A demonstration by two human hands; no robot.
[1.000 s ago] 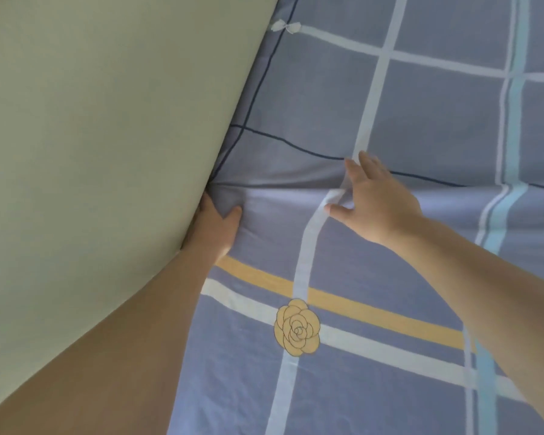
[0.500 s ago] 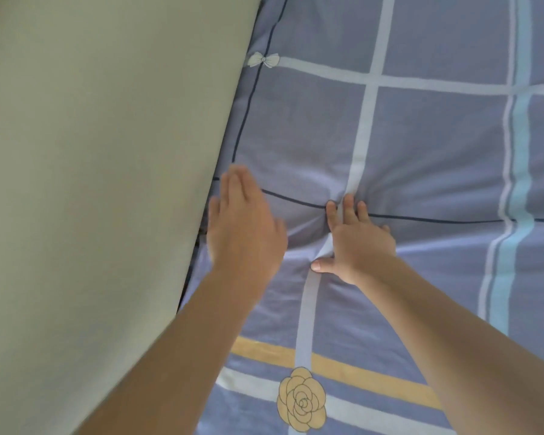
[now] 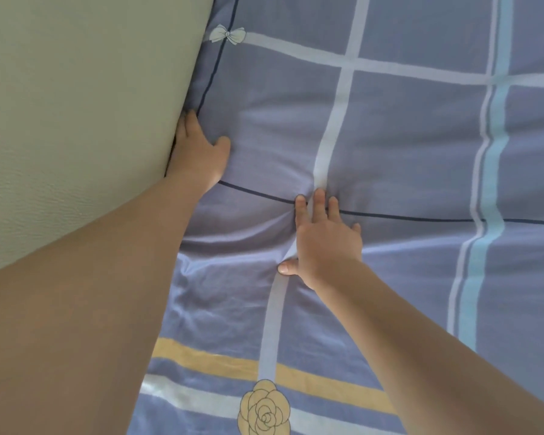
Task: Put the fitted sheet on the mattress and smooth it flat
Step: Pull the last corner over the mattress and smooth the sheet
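Note:
The fitted sheet (image 3: 405, 146) is blue-grey with pale stripes, a yellow band and a printed rose, and it covers the mattress across the right of the view. My left hand (image 3: 198, 152) lies at the sheet's left edge with its fingers pushed down into the gap beside the wall; the fingertips are hidden there. My right hand (image 3: 324, 243) presses flat on the sheet with fingers spread, at a crossing of a white stripe and a dark line. Wrinkles gather between and below my hands.
A pale green wall (image 3: 76, 120) runs along the bed's left side, tight against the mattress. A printed bow (image 3: 226, 34) marks the sheet near the top left. The sheet stretches on to the right and towards me.
My left hand has come down from above the sheet and pushed into the gap by the wall. My right hand stays pressed on nearly the same spot.

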